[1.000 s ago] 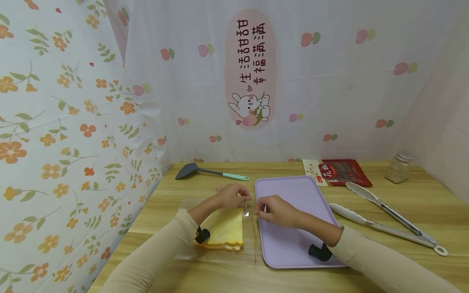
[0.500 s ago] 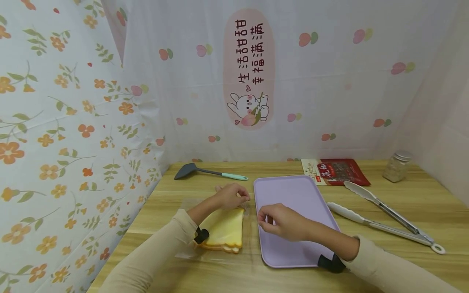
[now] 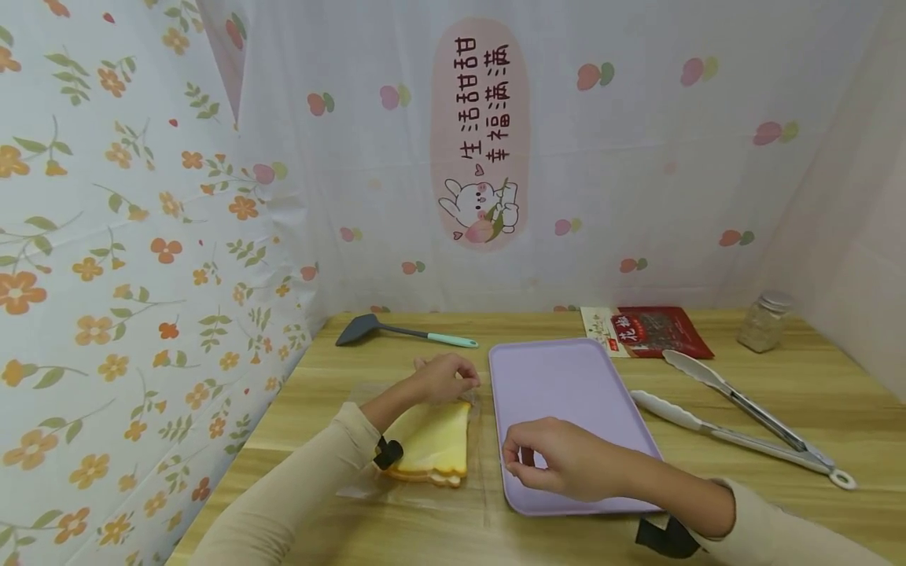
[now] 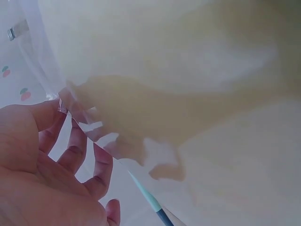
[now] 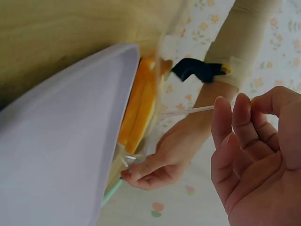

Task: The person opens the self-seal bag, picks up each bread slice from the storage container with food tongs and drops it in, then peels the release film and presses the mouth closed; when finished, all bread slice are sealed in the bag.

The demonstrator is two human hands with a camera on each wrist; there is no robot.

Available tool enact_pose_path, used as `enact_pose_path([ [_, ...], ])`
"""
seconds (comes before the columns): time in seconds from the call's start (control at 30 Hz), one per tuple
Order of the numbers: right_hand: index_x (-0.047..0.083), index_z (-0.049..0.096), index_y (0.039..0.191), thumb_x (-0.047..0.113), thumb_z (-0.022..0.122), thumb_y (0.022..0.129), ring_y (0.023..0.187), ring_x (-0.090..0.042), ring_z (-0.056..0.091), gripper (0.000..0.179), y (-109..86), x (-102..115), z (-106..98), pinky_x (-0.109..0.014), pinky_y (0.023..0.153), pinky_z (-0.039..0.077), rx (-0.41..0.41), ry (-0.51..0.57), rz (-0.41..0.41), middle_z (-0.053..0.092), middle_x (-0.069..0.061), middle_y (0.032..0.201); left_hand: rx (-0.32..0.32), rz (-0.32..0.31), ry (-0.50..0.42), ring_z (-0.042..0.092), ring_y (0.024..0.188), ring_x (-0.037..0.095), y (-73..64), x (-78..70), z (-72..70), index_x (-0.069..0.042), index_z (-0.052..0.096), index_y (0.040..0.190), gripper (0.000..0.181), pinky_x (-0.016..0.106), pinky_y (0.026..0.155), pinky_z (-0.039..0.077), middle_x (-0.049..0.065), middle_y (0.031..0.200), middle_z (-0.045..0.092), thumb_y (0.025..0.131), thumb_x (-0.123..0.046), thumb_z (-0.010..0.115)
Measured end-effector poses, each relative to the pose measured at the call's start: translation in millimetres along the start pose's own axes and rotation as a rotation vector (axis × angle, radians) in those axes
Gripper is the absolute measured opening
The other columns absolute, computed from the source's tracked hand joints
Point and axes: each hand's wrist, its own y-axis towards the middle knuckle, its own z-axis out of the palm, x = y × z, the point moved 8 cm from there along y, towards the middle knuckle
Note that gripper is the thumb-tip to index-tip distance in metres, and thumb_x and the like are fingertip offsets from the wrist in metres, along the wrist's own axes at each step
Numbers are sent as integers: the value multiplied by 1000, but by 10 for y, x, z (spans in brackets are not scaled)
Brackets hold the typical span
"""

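A flat clear plastic bag (image 3: 483, 452) lies on the table, left of centre, around a stack of yellow slices with orange edges (image 3: 430, 442) that look like bread. My left hand (image 3: 444, 379) pinches the bag's far corner between thumb and index finger; in the left wrist view the other fingers (image 4: 102, 172) are loosely bent beside the film. Above the near half of the lilac tray (image 3: 559, 377) is my right hand (image 3: 566, 462). In the right wrist view its thumb and fingertips pinch a thin see-through edge (image 5: 188, 111) that runs toward the bag.
A spatula with a mint handle (image 3: 453, 340) lies at the back left. Behind the tray is a red and cream spice packet (image 3: 661, 332). Open metal tongs (image 3: 760, 448) lie on the right, with a small lidded glass jar (image 3: 764, 322) beyond.
My right hand has moved toward the near side and slightly right, from the tray's left edge to over its near half. My left hand keeps its pinch at the bag's far corner.
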Motion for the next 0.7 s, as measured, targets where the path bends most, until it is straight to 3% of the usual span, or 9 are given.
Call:
enact_pose_path([
  [0.3,22,54,93,7,62,96,78,10,52,17,-91,361,-36,-6,69,42,9,-24,-159,55,14,82,10,3,15,59,87,8,-1,-1,-12,-20,75,94,15,76,103,9,-15,93,71,100,-24,62],
  [0.7,19,54,99,7,58,99,80,14,50,12,-167,748,-91,-3,71,41,13,-16,-286,57,13,89,2,-8,-9,59,91,9,-12,46,-14,-20,75,95,16,74,102,11,-12,93,72,100,-26,61],
])
